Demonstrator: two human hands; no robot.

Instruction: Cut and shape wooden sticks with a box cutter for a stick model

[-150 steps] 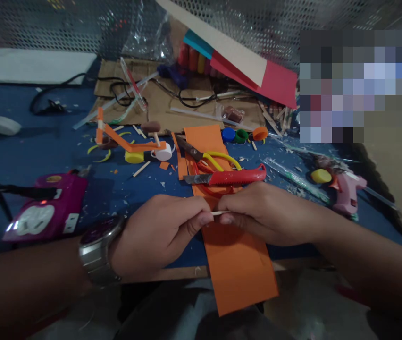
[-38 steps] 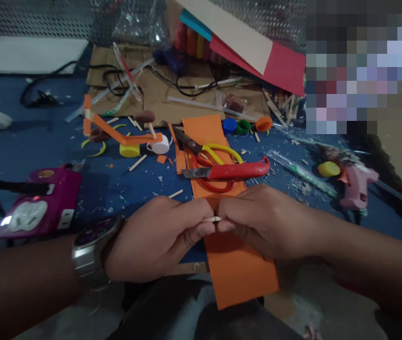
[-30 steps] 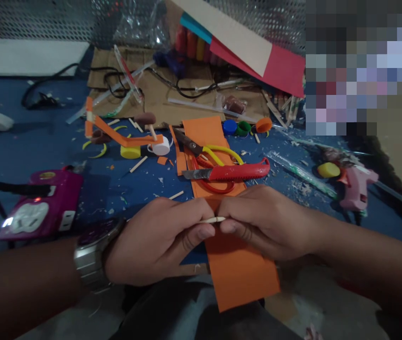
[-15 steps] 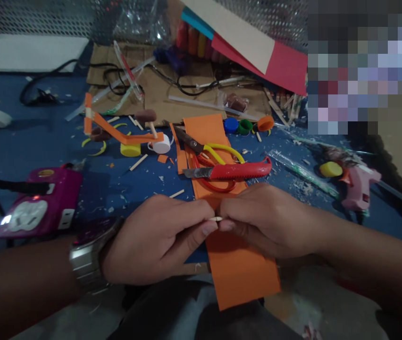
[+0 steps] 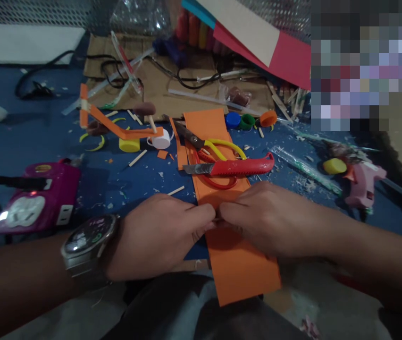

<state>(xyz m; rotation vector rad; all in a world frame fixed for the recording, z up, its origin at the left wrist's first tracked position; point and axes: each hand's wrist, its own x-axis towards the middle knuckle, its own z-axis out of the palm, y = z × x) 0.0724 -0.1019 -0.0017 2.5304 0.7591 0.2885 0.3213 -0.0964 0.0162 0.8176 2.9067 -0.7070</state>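
Observation:
My left hand and my right hand meet fingertip to fingertip, both closed in a pinch. Between them is a short pale wooden stick, nearly hidden by the fingers. Under the hands lies a long strip of orange foam sheet, overhanging the table's front edge. Just beyond the fingers, scissors with yellow and red handles rest on that strip, and a red-handled knife lies across them. A loose wooden stick is on the table beyond my left hand.
At left sits a purple power strip with a cable. A pink glue gun lies at right. Farther back are an orange bent piece on bottle caps, blue and green caps, cardboard, coloured sheets and scraps.
My wrists have turned so the fingertips point more downward, and the watch face shows more. The stick, visible between the fingertips before, is now mostly covered.

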